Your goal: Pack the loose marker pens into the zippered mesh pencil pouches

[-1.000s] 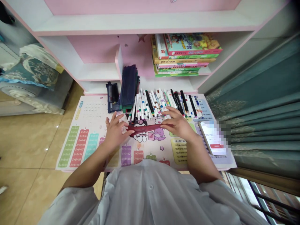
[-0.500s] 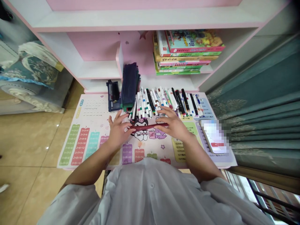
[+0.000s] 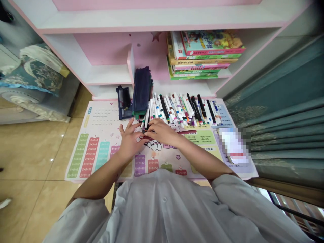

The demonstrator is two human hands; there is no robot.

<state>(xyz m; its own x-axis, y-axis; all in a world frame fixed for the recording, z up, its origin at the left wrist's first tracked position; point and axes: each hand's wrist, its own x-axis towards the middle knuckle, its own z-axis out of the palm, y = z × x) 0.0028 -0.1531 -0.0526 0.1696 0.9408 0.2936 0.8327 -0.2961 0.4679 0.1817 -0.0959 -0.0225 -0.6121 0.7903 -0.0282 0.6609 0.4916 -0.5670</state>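
White cotton shirt front (image 3: pixel 164 206) nearest the camera; beyond it a glossy printed mat with coloured number tables (image 3: pixel 87 152) covers the tabletop. The right hand (image 3: pixel 162 131) has slid left since half a second ago, from the right end of the dark red slim flat bar (image 3: pixel 188 132) to just beside the left hand (image 3: pixel 129 141); the bar's right end now lies bare on the mat, its left part hidden under the hands. Left fingers are splayed and released, thumb at the bar's left end; right fingers are bent over the bar, and I cannot tell whether they grasp it. The view has shifted a little; the mat and other things have not moved. The smooth rectangular phone with blurred screen (image 3: pixel 234 147) lies flat at the right edge. Behind the hands is a row of white-barrelled plastic markers with coloured caps (image 3: pixel 177 108), tightly side by side; left of them is a navy fabric pencil case (image 3: pixel 142 88), upright, soft and ribbed, with a small dark blue open box (image 3: pixel 123 102) beside it. Farthest, a stack of glossy flat books (image 3: pixel 202 54) lies on the pink and white shelf (image 3: pixel 106 74).
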